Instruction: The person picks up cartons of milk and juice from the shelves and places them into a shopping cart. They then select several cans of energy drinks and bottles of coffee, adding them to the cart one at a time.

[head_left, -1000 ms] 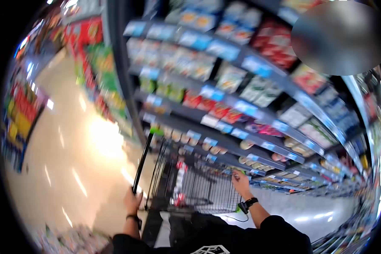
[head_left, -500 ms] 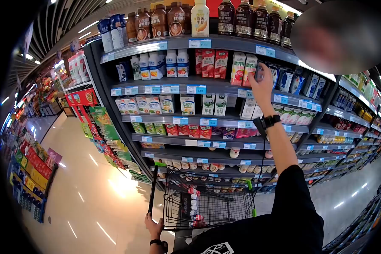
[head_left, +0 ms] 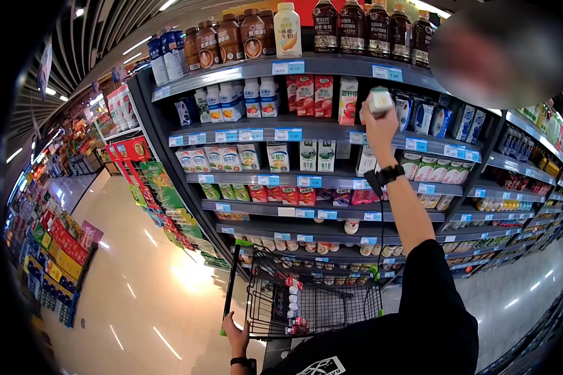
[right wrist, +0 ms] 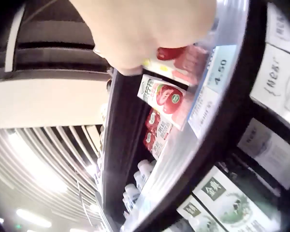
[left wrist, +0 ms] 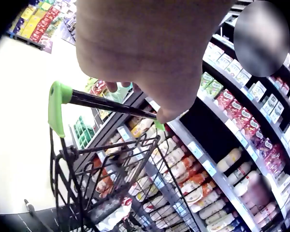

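Observation:
In the head view, my right hand (head_left: 381, 130) grips a carton (head_left: 380, 99) in front of the second shelf, its pale top tipped toward the camera. Just left of it stands a similar white-and-red carton (head_left: 348, 101), upright on the shelf. The right wrist view has my hand (right wrist: 150, 34) over the held carton (right wrist: 176, 67), which it partly covers, beside the standing carton (right wrist: 164, 99). Low on the left, my left hand (head_left: 236, 336) holds the cart's black handle (head_left: 231, 281). The left wrist view shows that hand (left wrist: 140, 53) around the handle bar (left wrist: 106, 103).
A wire shopping cart (head_left: 331, 306) with several packed items (head_left: 294, 303) inside stands below the shelves. Bottles (head_left: 254, 37) line the top shelf, with price-tagged shelf edges (head_left: 319, 133) beneath. A floor aisle (head_left: 131, 275) runs along the left, past a stacked display (head_left: 59, 250).
My right hand rose from beside the cart to the second shelf, then took hold of a carton and drew it out, tipping it. My left hand stays at the cart handle.

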The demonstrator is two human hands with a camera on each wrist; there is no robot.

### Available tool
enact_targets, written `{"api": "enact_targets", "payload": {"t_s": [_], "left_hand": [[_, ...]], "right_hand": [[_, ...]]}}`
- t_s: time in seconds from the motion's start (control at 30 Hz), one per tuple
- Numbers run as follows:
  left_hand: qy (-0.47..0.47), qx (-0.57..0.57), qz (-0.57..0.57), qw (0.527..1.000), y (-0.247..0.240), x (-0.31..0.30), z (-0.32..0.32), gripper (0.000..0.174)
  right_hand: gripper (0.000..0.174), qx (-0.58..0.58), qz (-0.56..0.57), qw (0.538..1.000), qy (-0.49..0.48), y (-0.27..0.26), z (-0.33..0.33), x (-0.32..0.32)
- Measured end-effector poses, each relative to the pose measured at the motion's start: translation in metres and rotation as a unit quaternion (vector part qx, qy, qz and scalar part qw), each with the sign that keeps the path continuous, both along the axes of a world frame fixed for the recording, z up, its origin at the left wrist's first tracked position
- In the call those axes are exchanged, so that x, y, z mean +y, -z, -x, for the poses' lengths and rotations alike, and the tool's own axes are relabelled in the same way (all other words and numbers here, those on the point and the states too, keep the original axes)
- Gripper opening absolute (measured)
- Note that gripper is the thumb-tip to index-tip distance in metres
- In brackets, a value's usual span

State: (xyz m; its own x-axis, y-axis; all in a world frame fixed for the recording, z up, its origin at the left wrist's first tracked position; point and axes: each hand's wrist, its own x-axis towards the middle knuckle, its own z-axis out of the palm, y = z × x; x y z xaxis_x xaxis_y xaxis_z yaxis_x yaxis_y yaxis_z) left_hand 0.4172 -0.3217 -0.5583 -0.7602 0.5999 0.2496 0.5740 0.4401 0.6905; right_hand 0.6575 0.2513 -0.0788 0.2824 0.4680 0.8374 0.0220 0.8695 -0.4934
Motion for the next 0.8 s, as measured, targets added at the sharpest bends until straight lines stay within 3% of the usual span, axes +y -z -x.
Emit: {"api": "enact_targets", "payload": {"t_s": [0.13, 0.2, 0.33, 0.4, 0.43, 0.47, 0.5, 0.57, 0.6, 0.67, 0.7, 0.73, 0.8], "left_hand": [[0.058, 0.052, -0.042, 0.996, -0.037, 0.038, -0.010, 0.057], [0.110, 0.065, -0.063, 0.990, -0.053, 0.061, -0.019, 0.054], [0.237, 0.066, -0.024, 0.969, -0.073, 0.110, -0.033, 0.053], [0.246, 0.093, -0.024, 0.965, -0.076, 0.122, -0.032, 0.053], [0.228, 0.073, -0.017, 0.971, -0.066, 0.122, -0.023, 0.055], [0.205, 0.105, -0.010, 0.973, -0.039, 0.118, -0.005, 0.058], [0.145, 0.064, 0.023, 0.987, -0.002, 0.108, 0.015, 0.063], [0.052, 0.146, 0.100, 0.983, 0.006, 0.087, 0.046, 0.071], [0.002, 0.099, 0.120, 0.988, 0.005, 0.078, 0.057, 0.070], [-0.062, 0.094, 0.175, 0.978, 0.026, 0.051, 0.083, 0.074], [-0.082, 0.024, 0.202, 0.976, 0.043, 0.037, 0.093, 0.068], [-0.104, -0.046, 0.226, 0.967, 0.053, 0.029, 0.097, 0.064], [-0.107, -0.108, 0.279, 0.948, 0.057, 0.027, 0.105, 0.056]], "right_hand": [[0.041, 0.119, -0.092, 0.965, -0.214, 0.048, 0.003, -0.064], [0.044, 0.126, 0.047, 0.936, -0.325, 0.090, 0.004, -0.127], [0.048, -0.065, 0.287, 0.885, -0.360, 0.209, 0.011, -0.209], [0.048, -0.117, 0.347, 0.850, -0.379, 0.274, 0.012, -0.229], [0.045, -0.133, 0.391, 0.835, -0.363, 0.303, 0.010, -0.240], [0.040, -0.130, 0.416, 0.829, -0.351, 0.325, 0.006, -0.250], [0.040, -0.167, 0.458, 0.799, -0.351, 0.345, -0.002, -0.256], [0.037, -0.238, 0.504, 0.757, -0.342, 0.381, -0.017, -0.262], [0.036, -0.274, 0.494, 0.760, -0.321, 0.401, -0.022, -0.263], [0.037, -0.342, 0.522, 0.714, -0.317, 0.429, -0.032, -0.262], [0.039, -0.363, 0.553, 0.691, -0.291, 0.444, -0.033, -0.263], [0.045, -0.412, 0.551, 0.674, -0.269, 0.460, -0.035, -0.261], [0.051, -0.605, 0.339, 0.709, -0.127, 0.503, -0.031, -0.254]]}}
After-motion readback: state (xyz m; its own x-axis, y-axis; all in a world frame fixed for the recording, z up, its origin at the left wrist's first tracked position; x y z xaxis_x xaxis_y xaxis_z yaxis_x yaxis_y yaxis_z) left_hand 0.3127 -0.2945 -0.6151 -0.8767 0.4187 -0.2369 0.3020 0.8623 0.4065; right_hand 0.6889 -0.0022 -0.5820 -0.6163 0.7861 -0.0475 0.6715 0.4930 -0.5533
